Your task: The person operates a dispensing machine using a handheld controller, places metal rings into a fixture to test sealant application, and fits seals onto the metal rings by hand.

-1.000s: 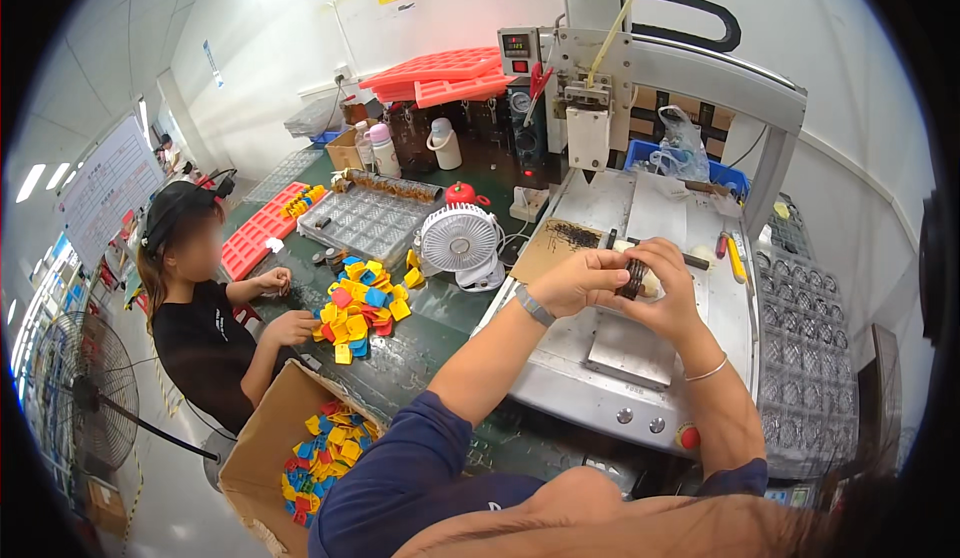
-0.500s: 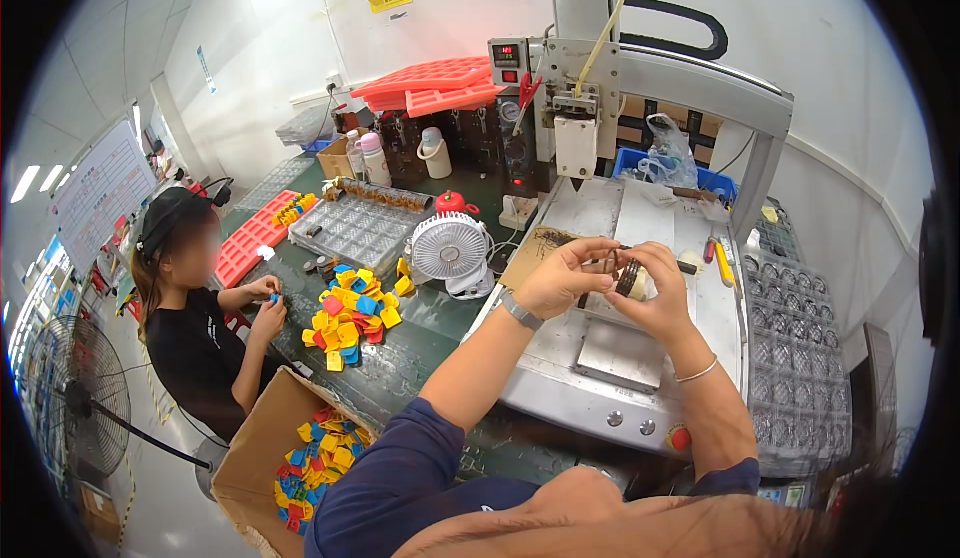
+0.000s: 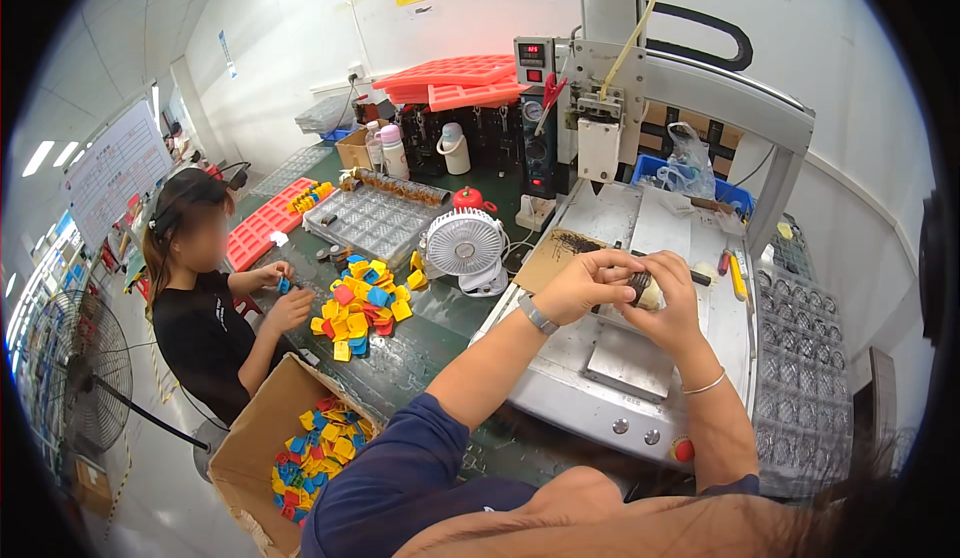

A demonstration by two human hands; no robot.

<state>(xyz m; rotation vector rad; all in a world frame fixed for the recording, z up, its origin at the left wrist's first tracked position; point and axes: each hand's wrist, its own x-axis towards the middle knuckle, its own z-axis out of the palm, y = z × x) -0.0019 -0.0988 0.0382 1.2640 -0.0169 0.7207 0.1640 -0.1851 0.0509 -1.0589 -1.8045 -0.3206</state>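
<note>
Green table (image 3: 440, 330) ran along the left; a co-worker (image 3: 205, 333) stood at its 9 o'clock edge, by a coloured heap of plastic pieces (image 3: 358, 308). White fan (image 3: 466, 243) next. Left hand (image 3: 580, 288): fingertips clamped on the dark ribbed piece (image 3: 639, 280) from its 9 o'clock. Piece sat between my hands, above the machine bed, equally near both. Couldn't read its long axis; fingers hid too much. Pale part showed at 4 o'clock, where my right hand (image 3: 674, 310) gripped.
</note>
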